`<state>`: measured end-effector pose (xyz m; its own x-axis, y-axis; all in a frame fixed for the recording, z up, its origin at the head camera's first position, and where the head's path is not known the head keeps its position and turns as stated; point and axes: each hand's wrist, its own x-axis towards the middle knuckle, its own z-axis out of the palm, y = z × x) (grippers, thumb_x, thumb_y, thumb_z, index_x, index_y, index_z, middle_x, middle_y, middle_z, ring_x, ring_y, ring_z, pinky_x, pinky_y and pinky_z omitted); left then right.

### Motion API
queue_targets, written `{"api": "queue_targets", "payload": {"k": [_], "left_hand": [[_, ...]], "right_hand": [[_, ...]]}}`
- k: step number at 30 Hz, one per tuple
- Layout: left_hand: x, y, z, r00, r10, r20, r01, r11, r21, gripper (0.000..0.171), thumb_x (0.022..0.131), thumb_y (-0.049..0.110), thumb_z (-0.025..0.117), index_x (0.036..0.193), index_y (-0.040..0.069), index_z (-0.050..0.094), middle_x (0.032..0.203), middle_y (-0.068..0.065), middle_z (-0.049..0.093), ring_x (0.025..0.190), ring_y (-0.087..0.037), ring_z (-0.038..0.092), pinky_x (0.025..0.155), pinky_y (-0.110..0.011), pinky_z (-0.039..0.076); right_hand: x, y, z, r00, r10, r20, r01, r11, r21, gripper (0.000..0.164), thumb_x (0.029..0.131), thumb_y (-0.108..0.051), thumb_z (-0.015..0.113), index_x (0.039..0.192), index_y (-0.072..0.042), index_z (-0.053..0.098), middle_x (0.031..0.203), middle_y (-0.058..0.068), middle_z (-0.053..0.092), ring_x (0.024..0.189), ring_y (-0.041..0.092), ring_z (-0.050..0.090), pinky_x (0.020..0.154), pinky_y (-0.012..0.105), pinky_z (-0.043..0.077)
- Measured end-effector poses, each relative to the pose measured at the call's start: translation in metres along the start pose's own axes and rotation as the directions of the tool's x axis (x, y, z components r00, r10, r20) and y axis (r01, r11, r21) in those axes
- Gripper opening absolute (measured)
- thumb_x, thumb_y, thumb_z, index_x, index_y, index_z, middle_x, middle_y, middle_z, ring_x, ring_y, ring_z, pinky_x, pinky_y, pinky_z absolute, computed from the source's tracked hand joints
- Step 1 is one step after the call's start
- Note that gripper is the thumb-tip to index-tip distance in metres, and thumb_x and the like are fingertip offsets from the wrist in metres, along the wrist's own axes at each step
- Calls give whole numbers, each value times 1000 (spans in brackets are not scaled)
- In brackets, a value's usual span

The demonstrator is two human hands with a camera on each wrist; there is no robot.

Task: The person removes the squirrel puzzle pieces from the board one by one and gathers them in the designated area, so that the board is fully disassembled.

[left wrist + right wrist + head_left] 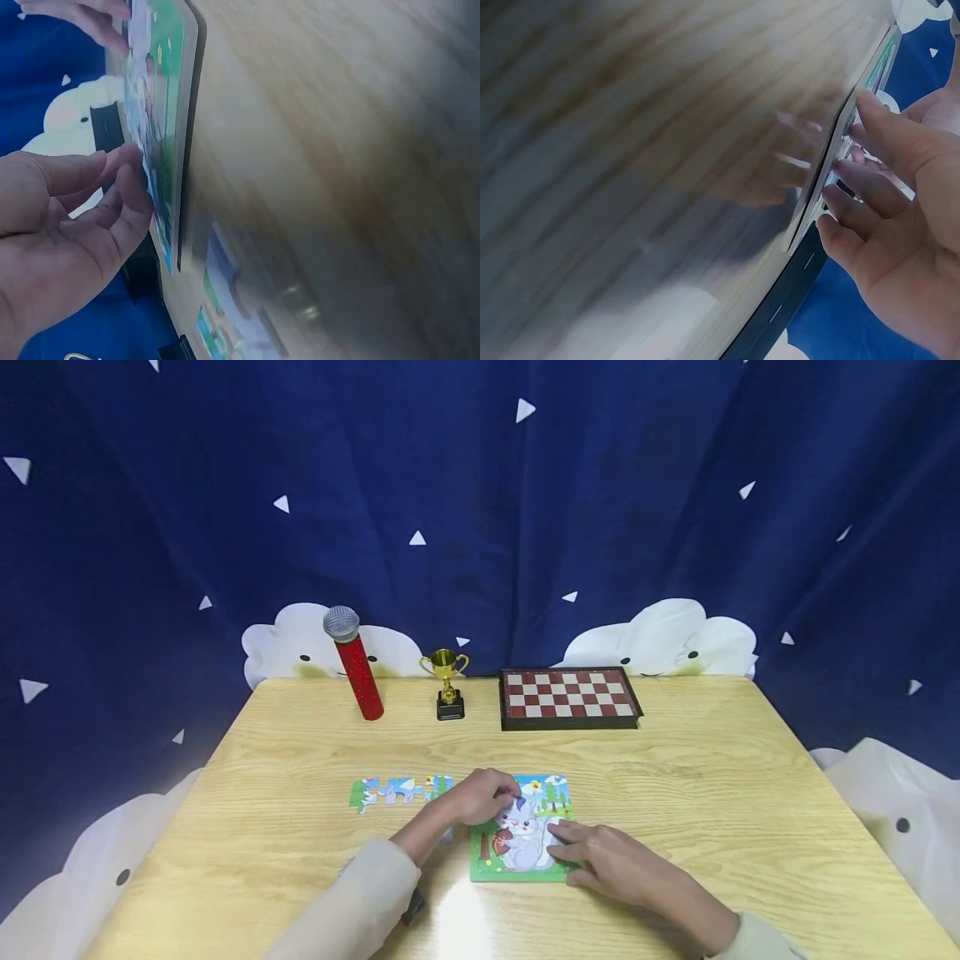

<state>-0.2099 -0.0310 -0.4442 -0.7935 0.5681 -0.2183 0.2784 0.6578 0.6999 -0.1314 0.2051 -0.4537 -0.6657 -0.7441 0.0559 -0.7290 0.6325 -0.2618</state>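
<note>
A jigsaw puzzle board (525,856) with a grey squirrel picture lies on the table in the head view. My left hand (480,797) reaches over its upper left part, fingers bent and fingertips down at the picture. In the left wrist view the left hand's (71,225) thumb and fingers come close together at the board (176,127); whether a piece is between them is hidden. My right hand (611,862) rests its loosely spread fingers on the board's right side. Loose puzzle pieces (401,790) lie left of the board, some partly behind my left forearm.
At the table's back stand a red microphone (360,672) with a silver head and a small gold trophy cup (446,668) on a black base. A red and white checkered board (570,695) lies to their right. A dark blue curtain (480,510) hangs behind the wooden table (712,777).
</note>
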Motion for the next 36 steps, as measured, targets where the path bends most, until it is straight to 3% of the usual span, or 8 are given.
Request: {"api": "queue_targets", "payload": {"k": [4,10,16,22,31,36], "left_hand": [[2,1,3,1000,-14,14,15,998,-59,24,96,2,48,114,-1,63,90,-11,65,68,-17,64,58,-20,50],[3,5,5,999,-33,-2,32,996,-78,28,90,-9,43,106,-2,66,84,-12,61,67,-17,61,54,-19,47],[5,8,8,998,-51,-23,51,999,1,22,92,-3,46,103,3,65,84,-6,61,73,-11,52,65,-20,45],[5,8,10,998,-69,-15,68,997,-35,17,94,-1,44,102,3,59,84,-6,58,69,-11,51,65,-21,46],[4,7,10,999,-40,5,40,998,-45,20,97,6,45,111,0,58,87,-8,60,71,-13,54,65,-23,47],[4,7,10,999,-43,25,45,993,-106,15,98,6,45,106,1,57,86,-8,58,72,-18,59,63,-25,50]], "right_hand": [[0,1,2,1000,-21,-21,21,1000,-12,38,84,-26,69,118,-10,66,133,15,57,120,34,56,93,48,48],[0,1,3,1000,-12,-25,12,1000,6,39,83,-25,69,118,-8,66,135,15,55,120,32,56,94,44,49],[-1,1,2,1000,-3,-13,4,999,37,39,84,-24,69,119,-8,65,136,16,53,120,33,56,92,43,50],[0,3,3,1000,-7,-12,8,999,41,39,86,-24,67,121,-7,64,137,16,52,120,32,56,93,42,50],[0,2,2,999,23,38,-26,997,71,39,87,-24,66,122,-8,63,139,15,50,122,30,55,93,41,50],[0,1,2,998,35,47,-38,997,71,39,86,-23,67,122,-9,63,138,15,51,122,30,54,93,41,50]]}}
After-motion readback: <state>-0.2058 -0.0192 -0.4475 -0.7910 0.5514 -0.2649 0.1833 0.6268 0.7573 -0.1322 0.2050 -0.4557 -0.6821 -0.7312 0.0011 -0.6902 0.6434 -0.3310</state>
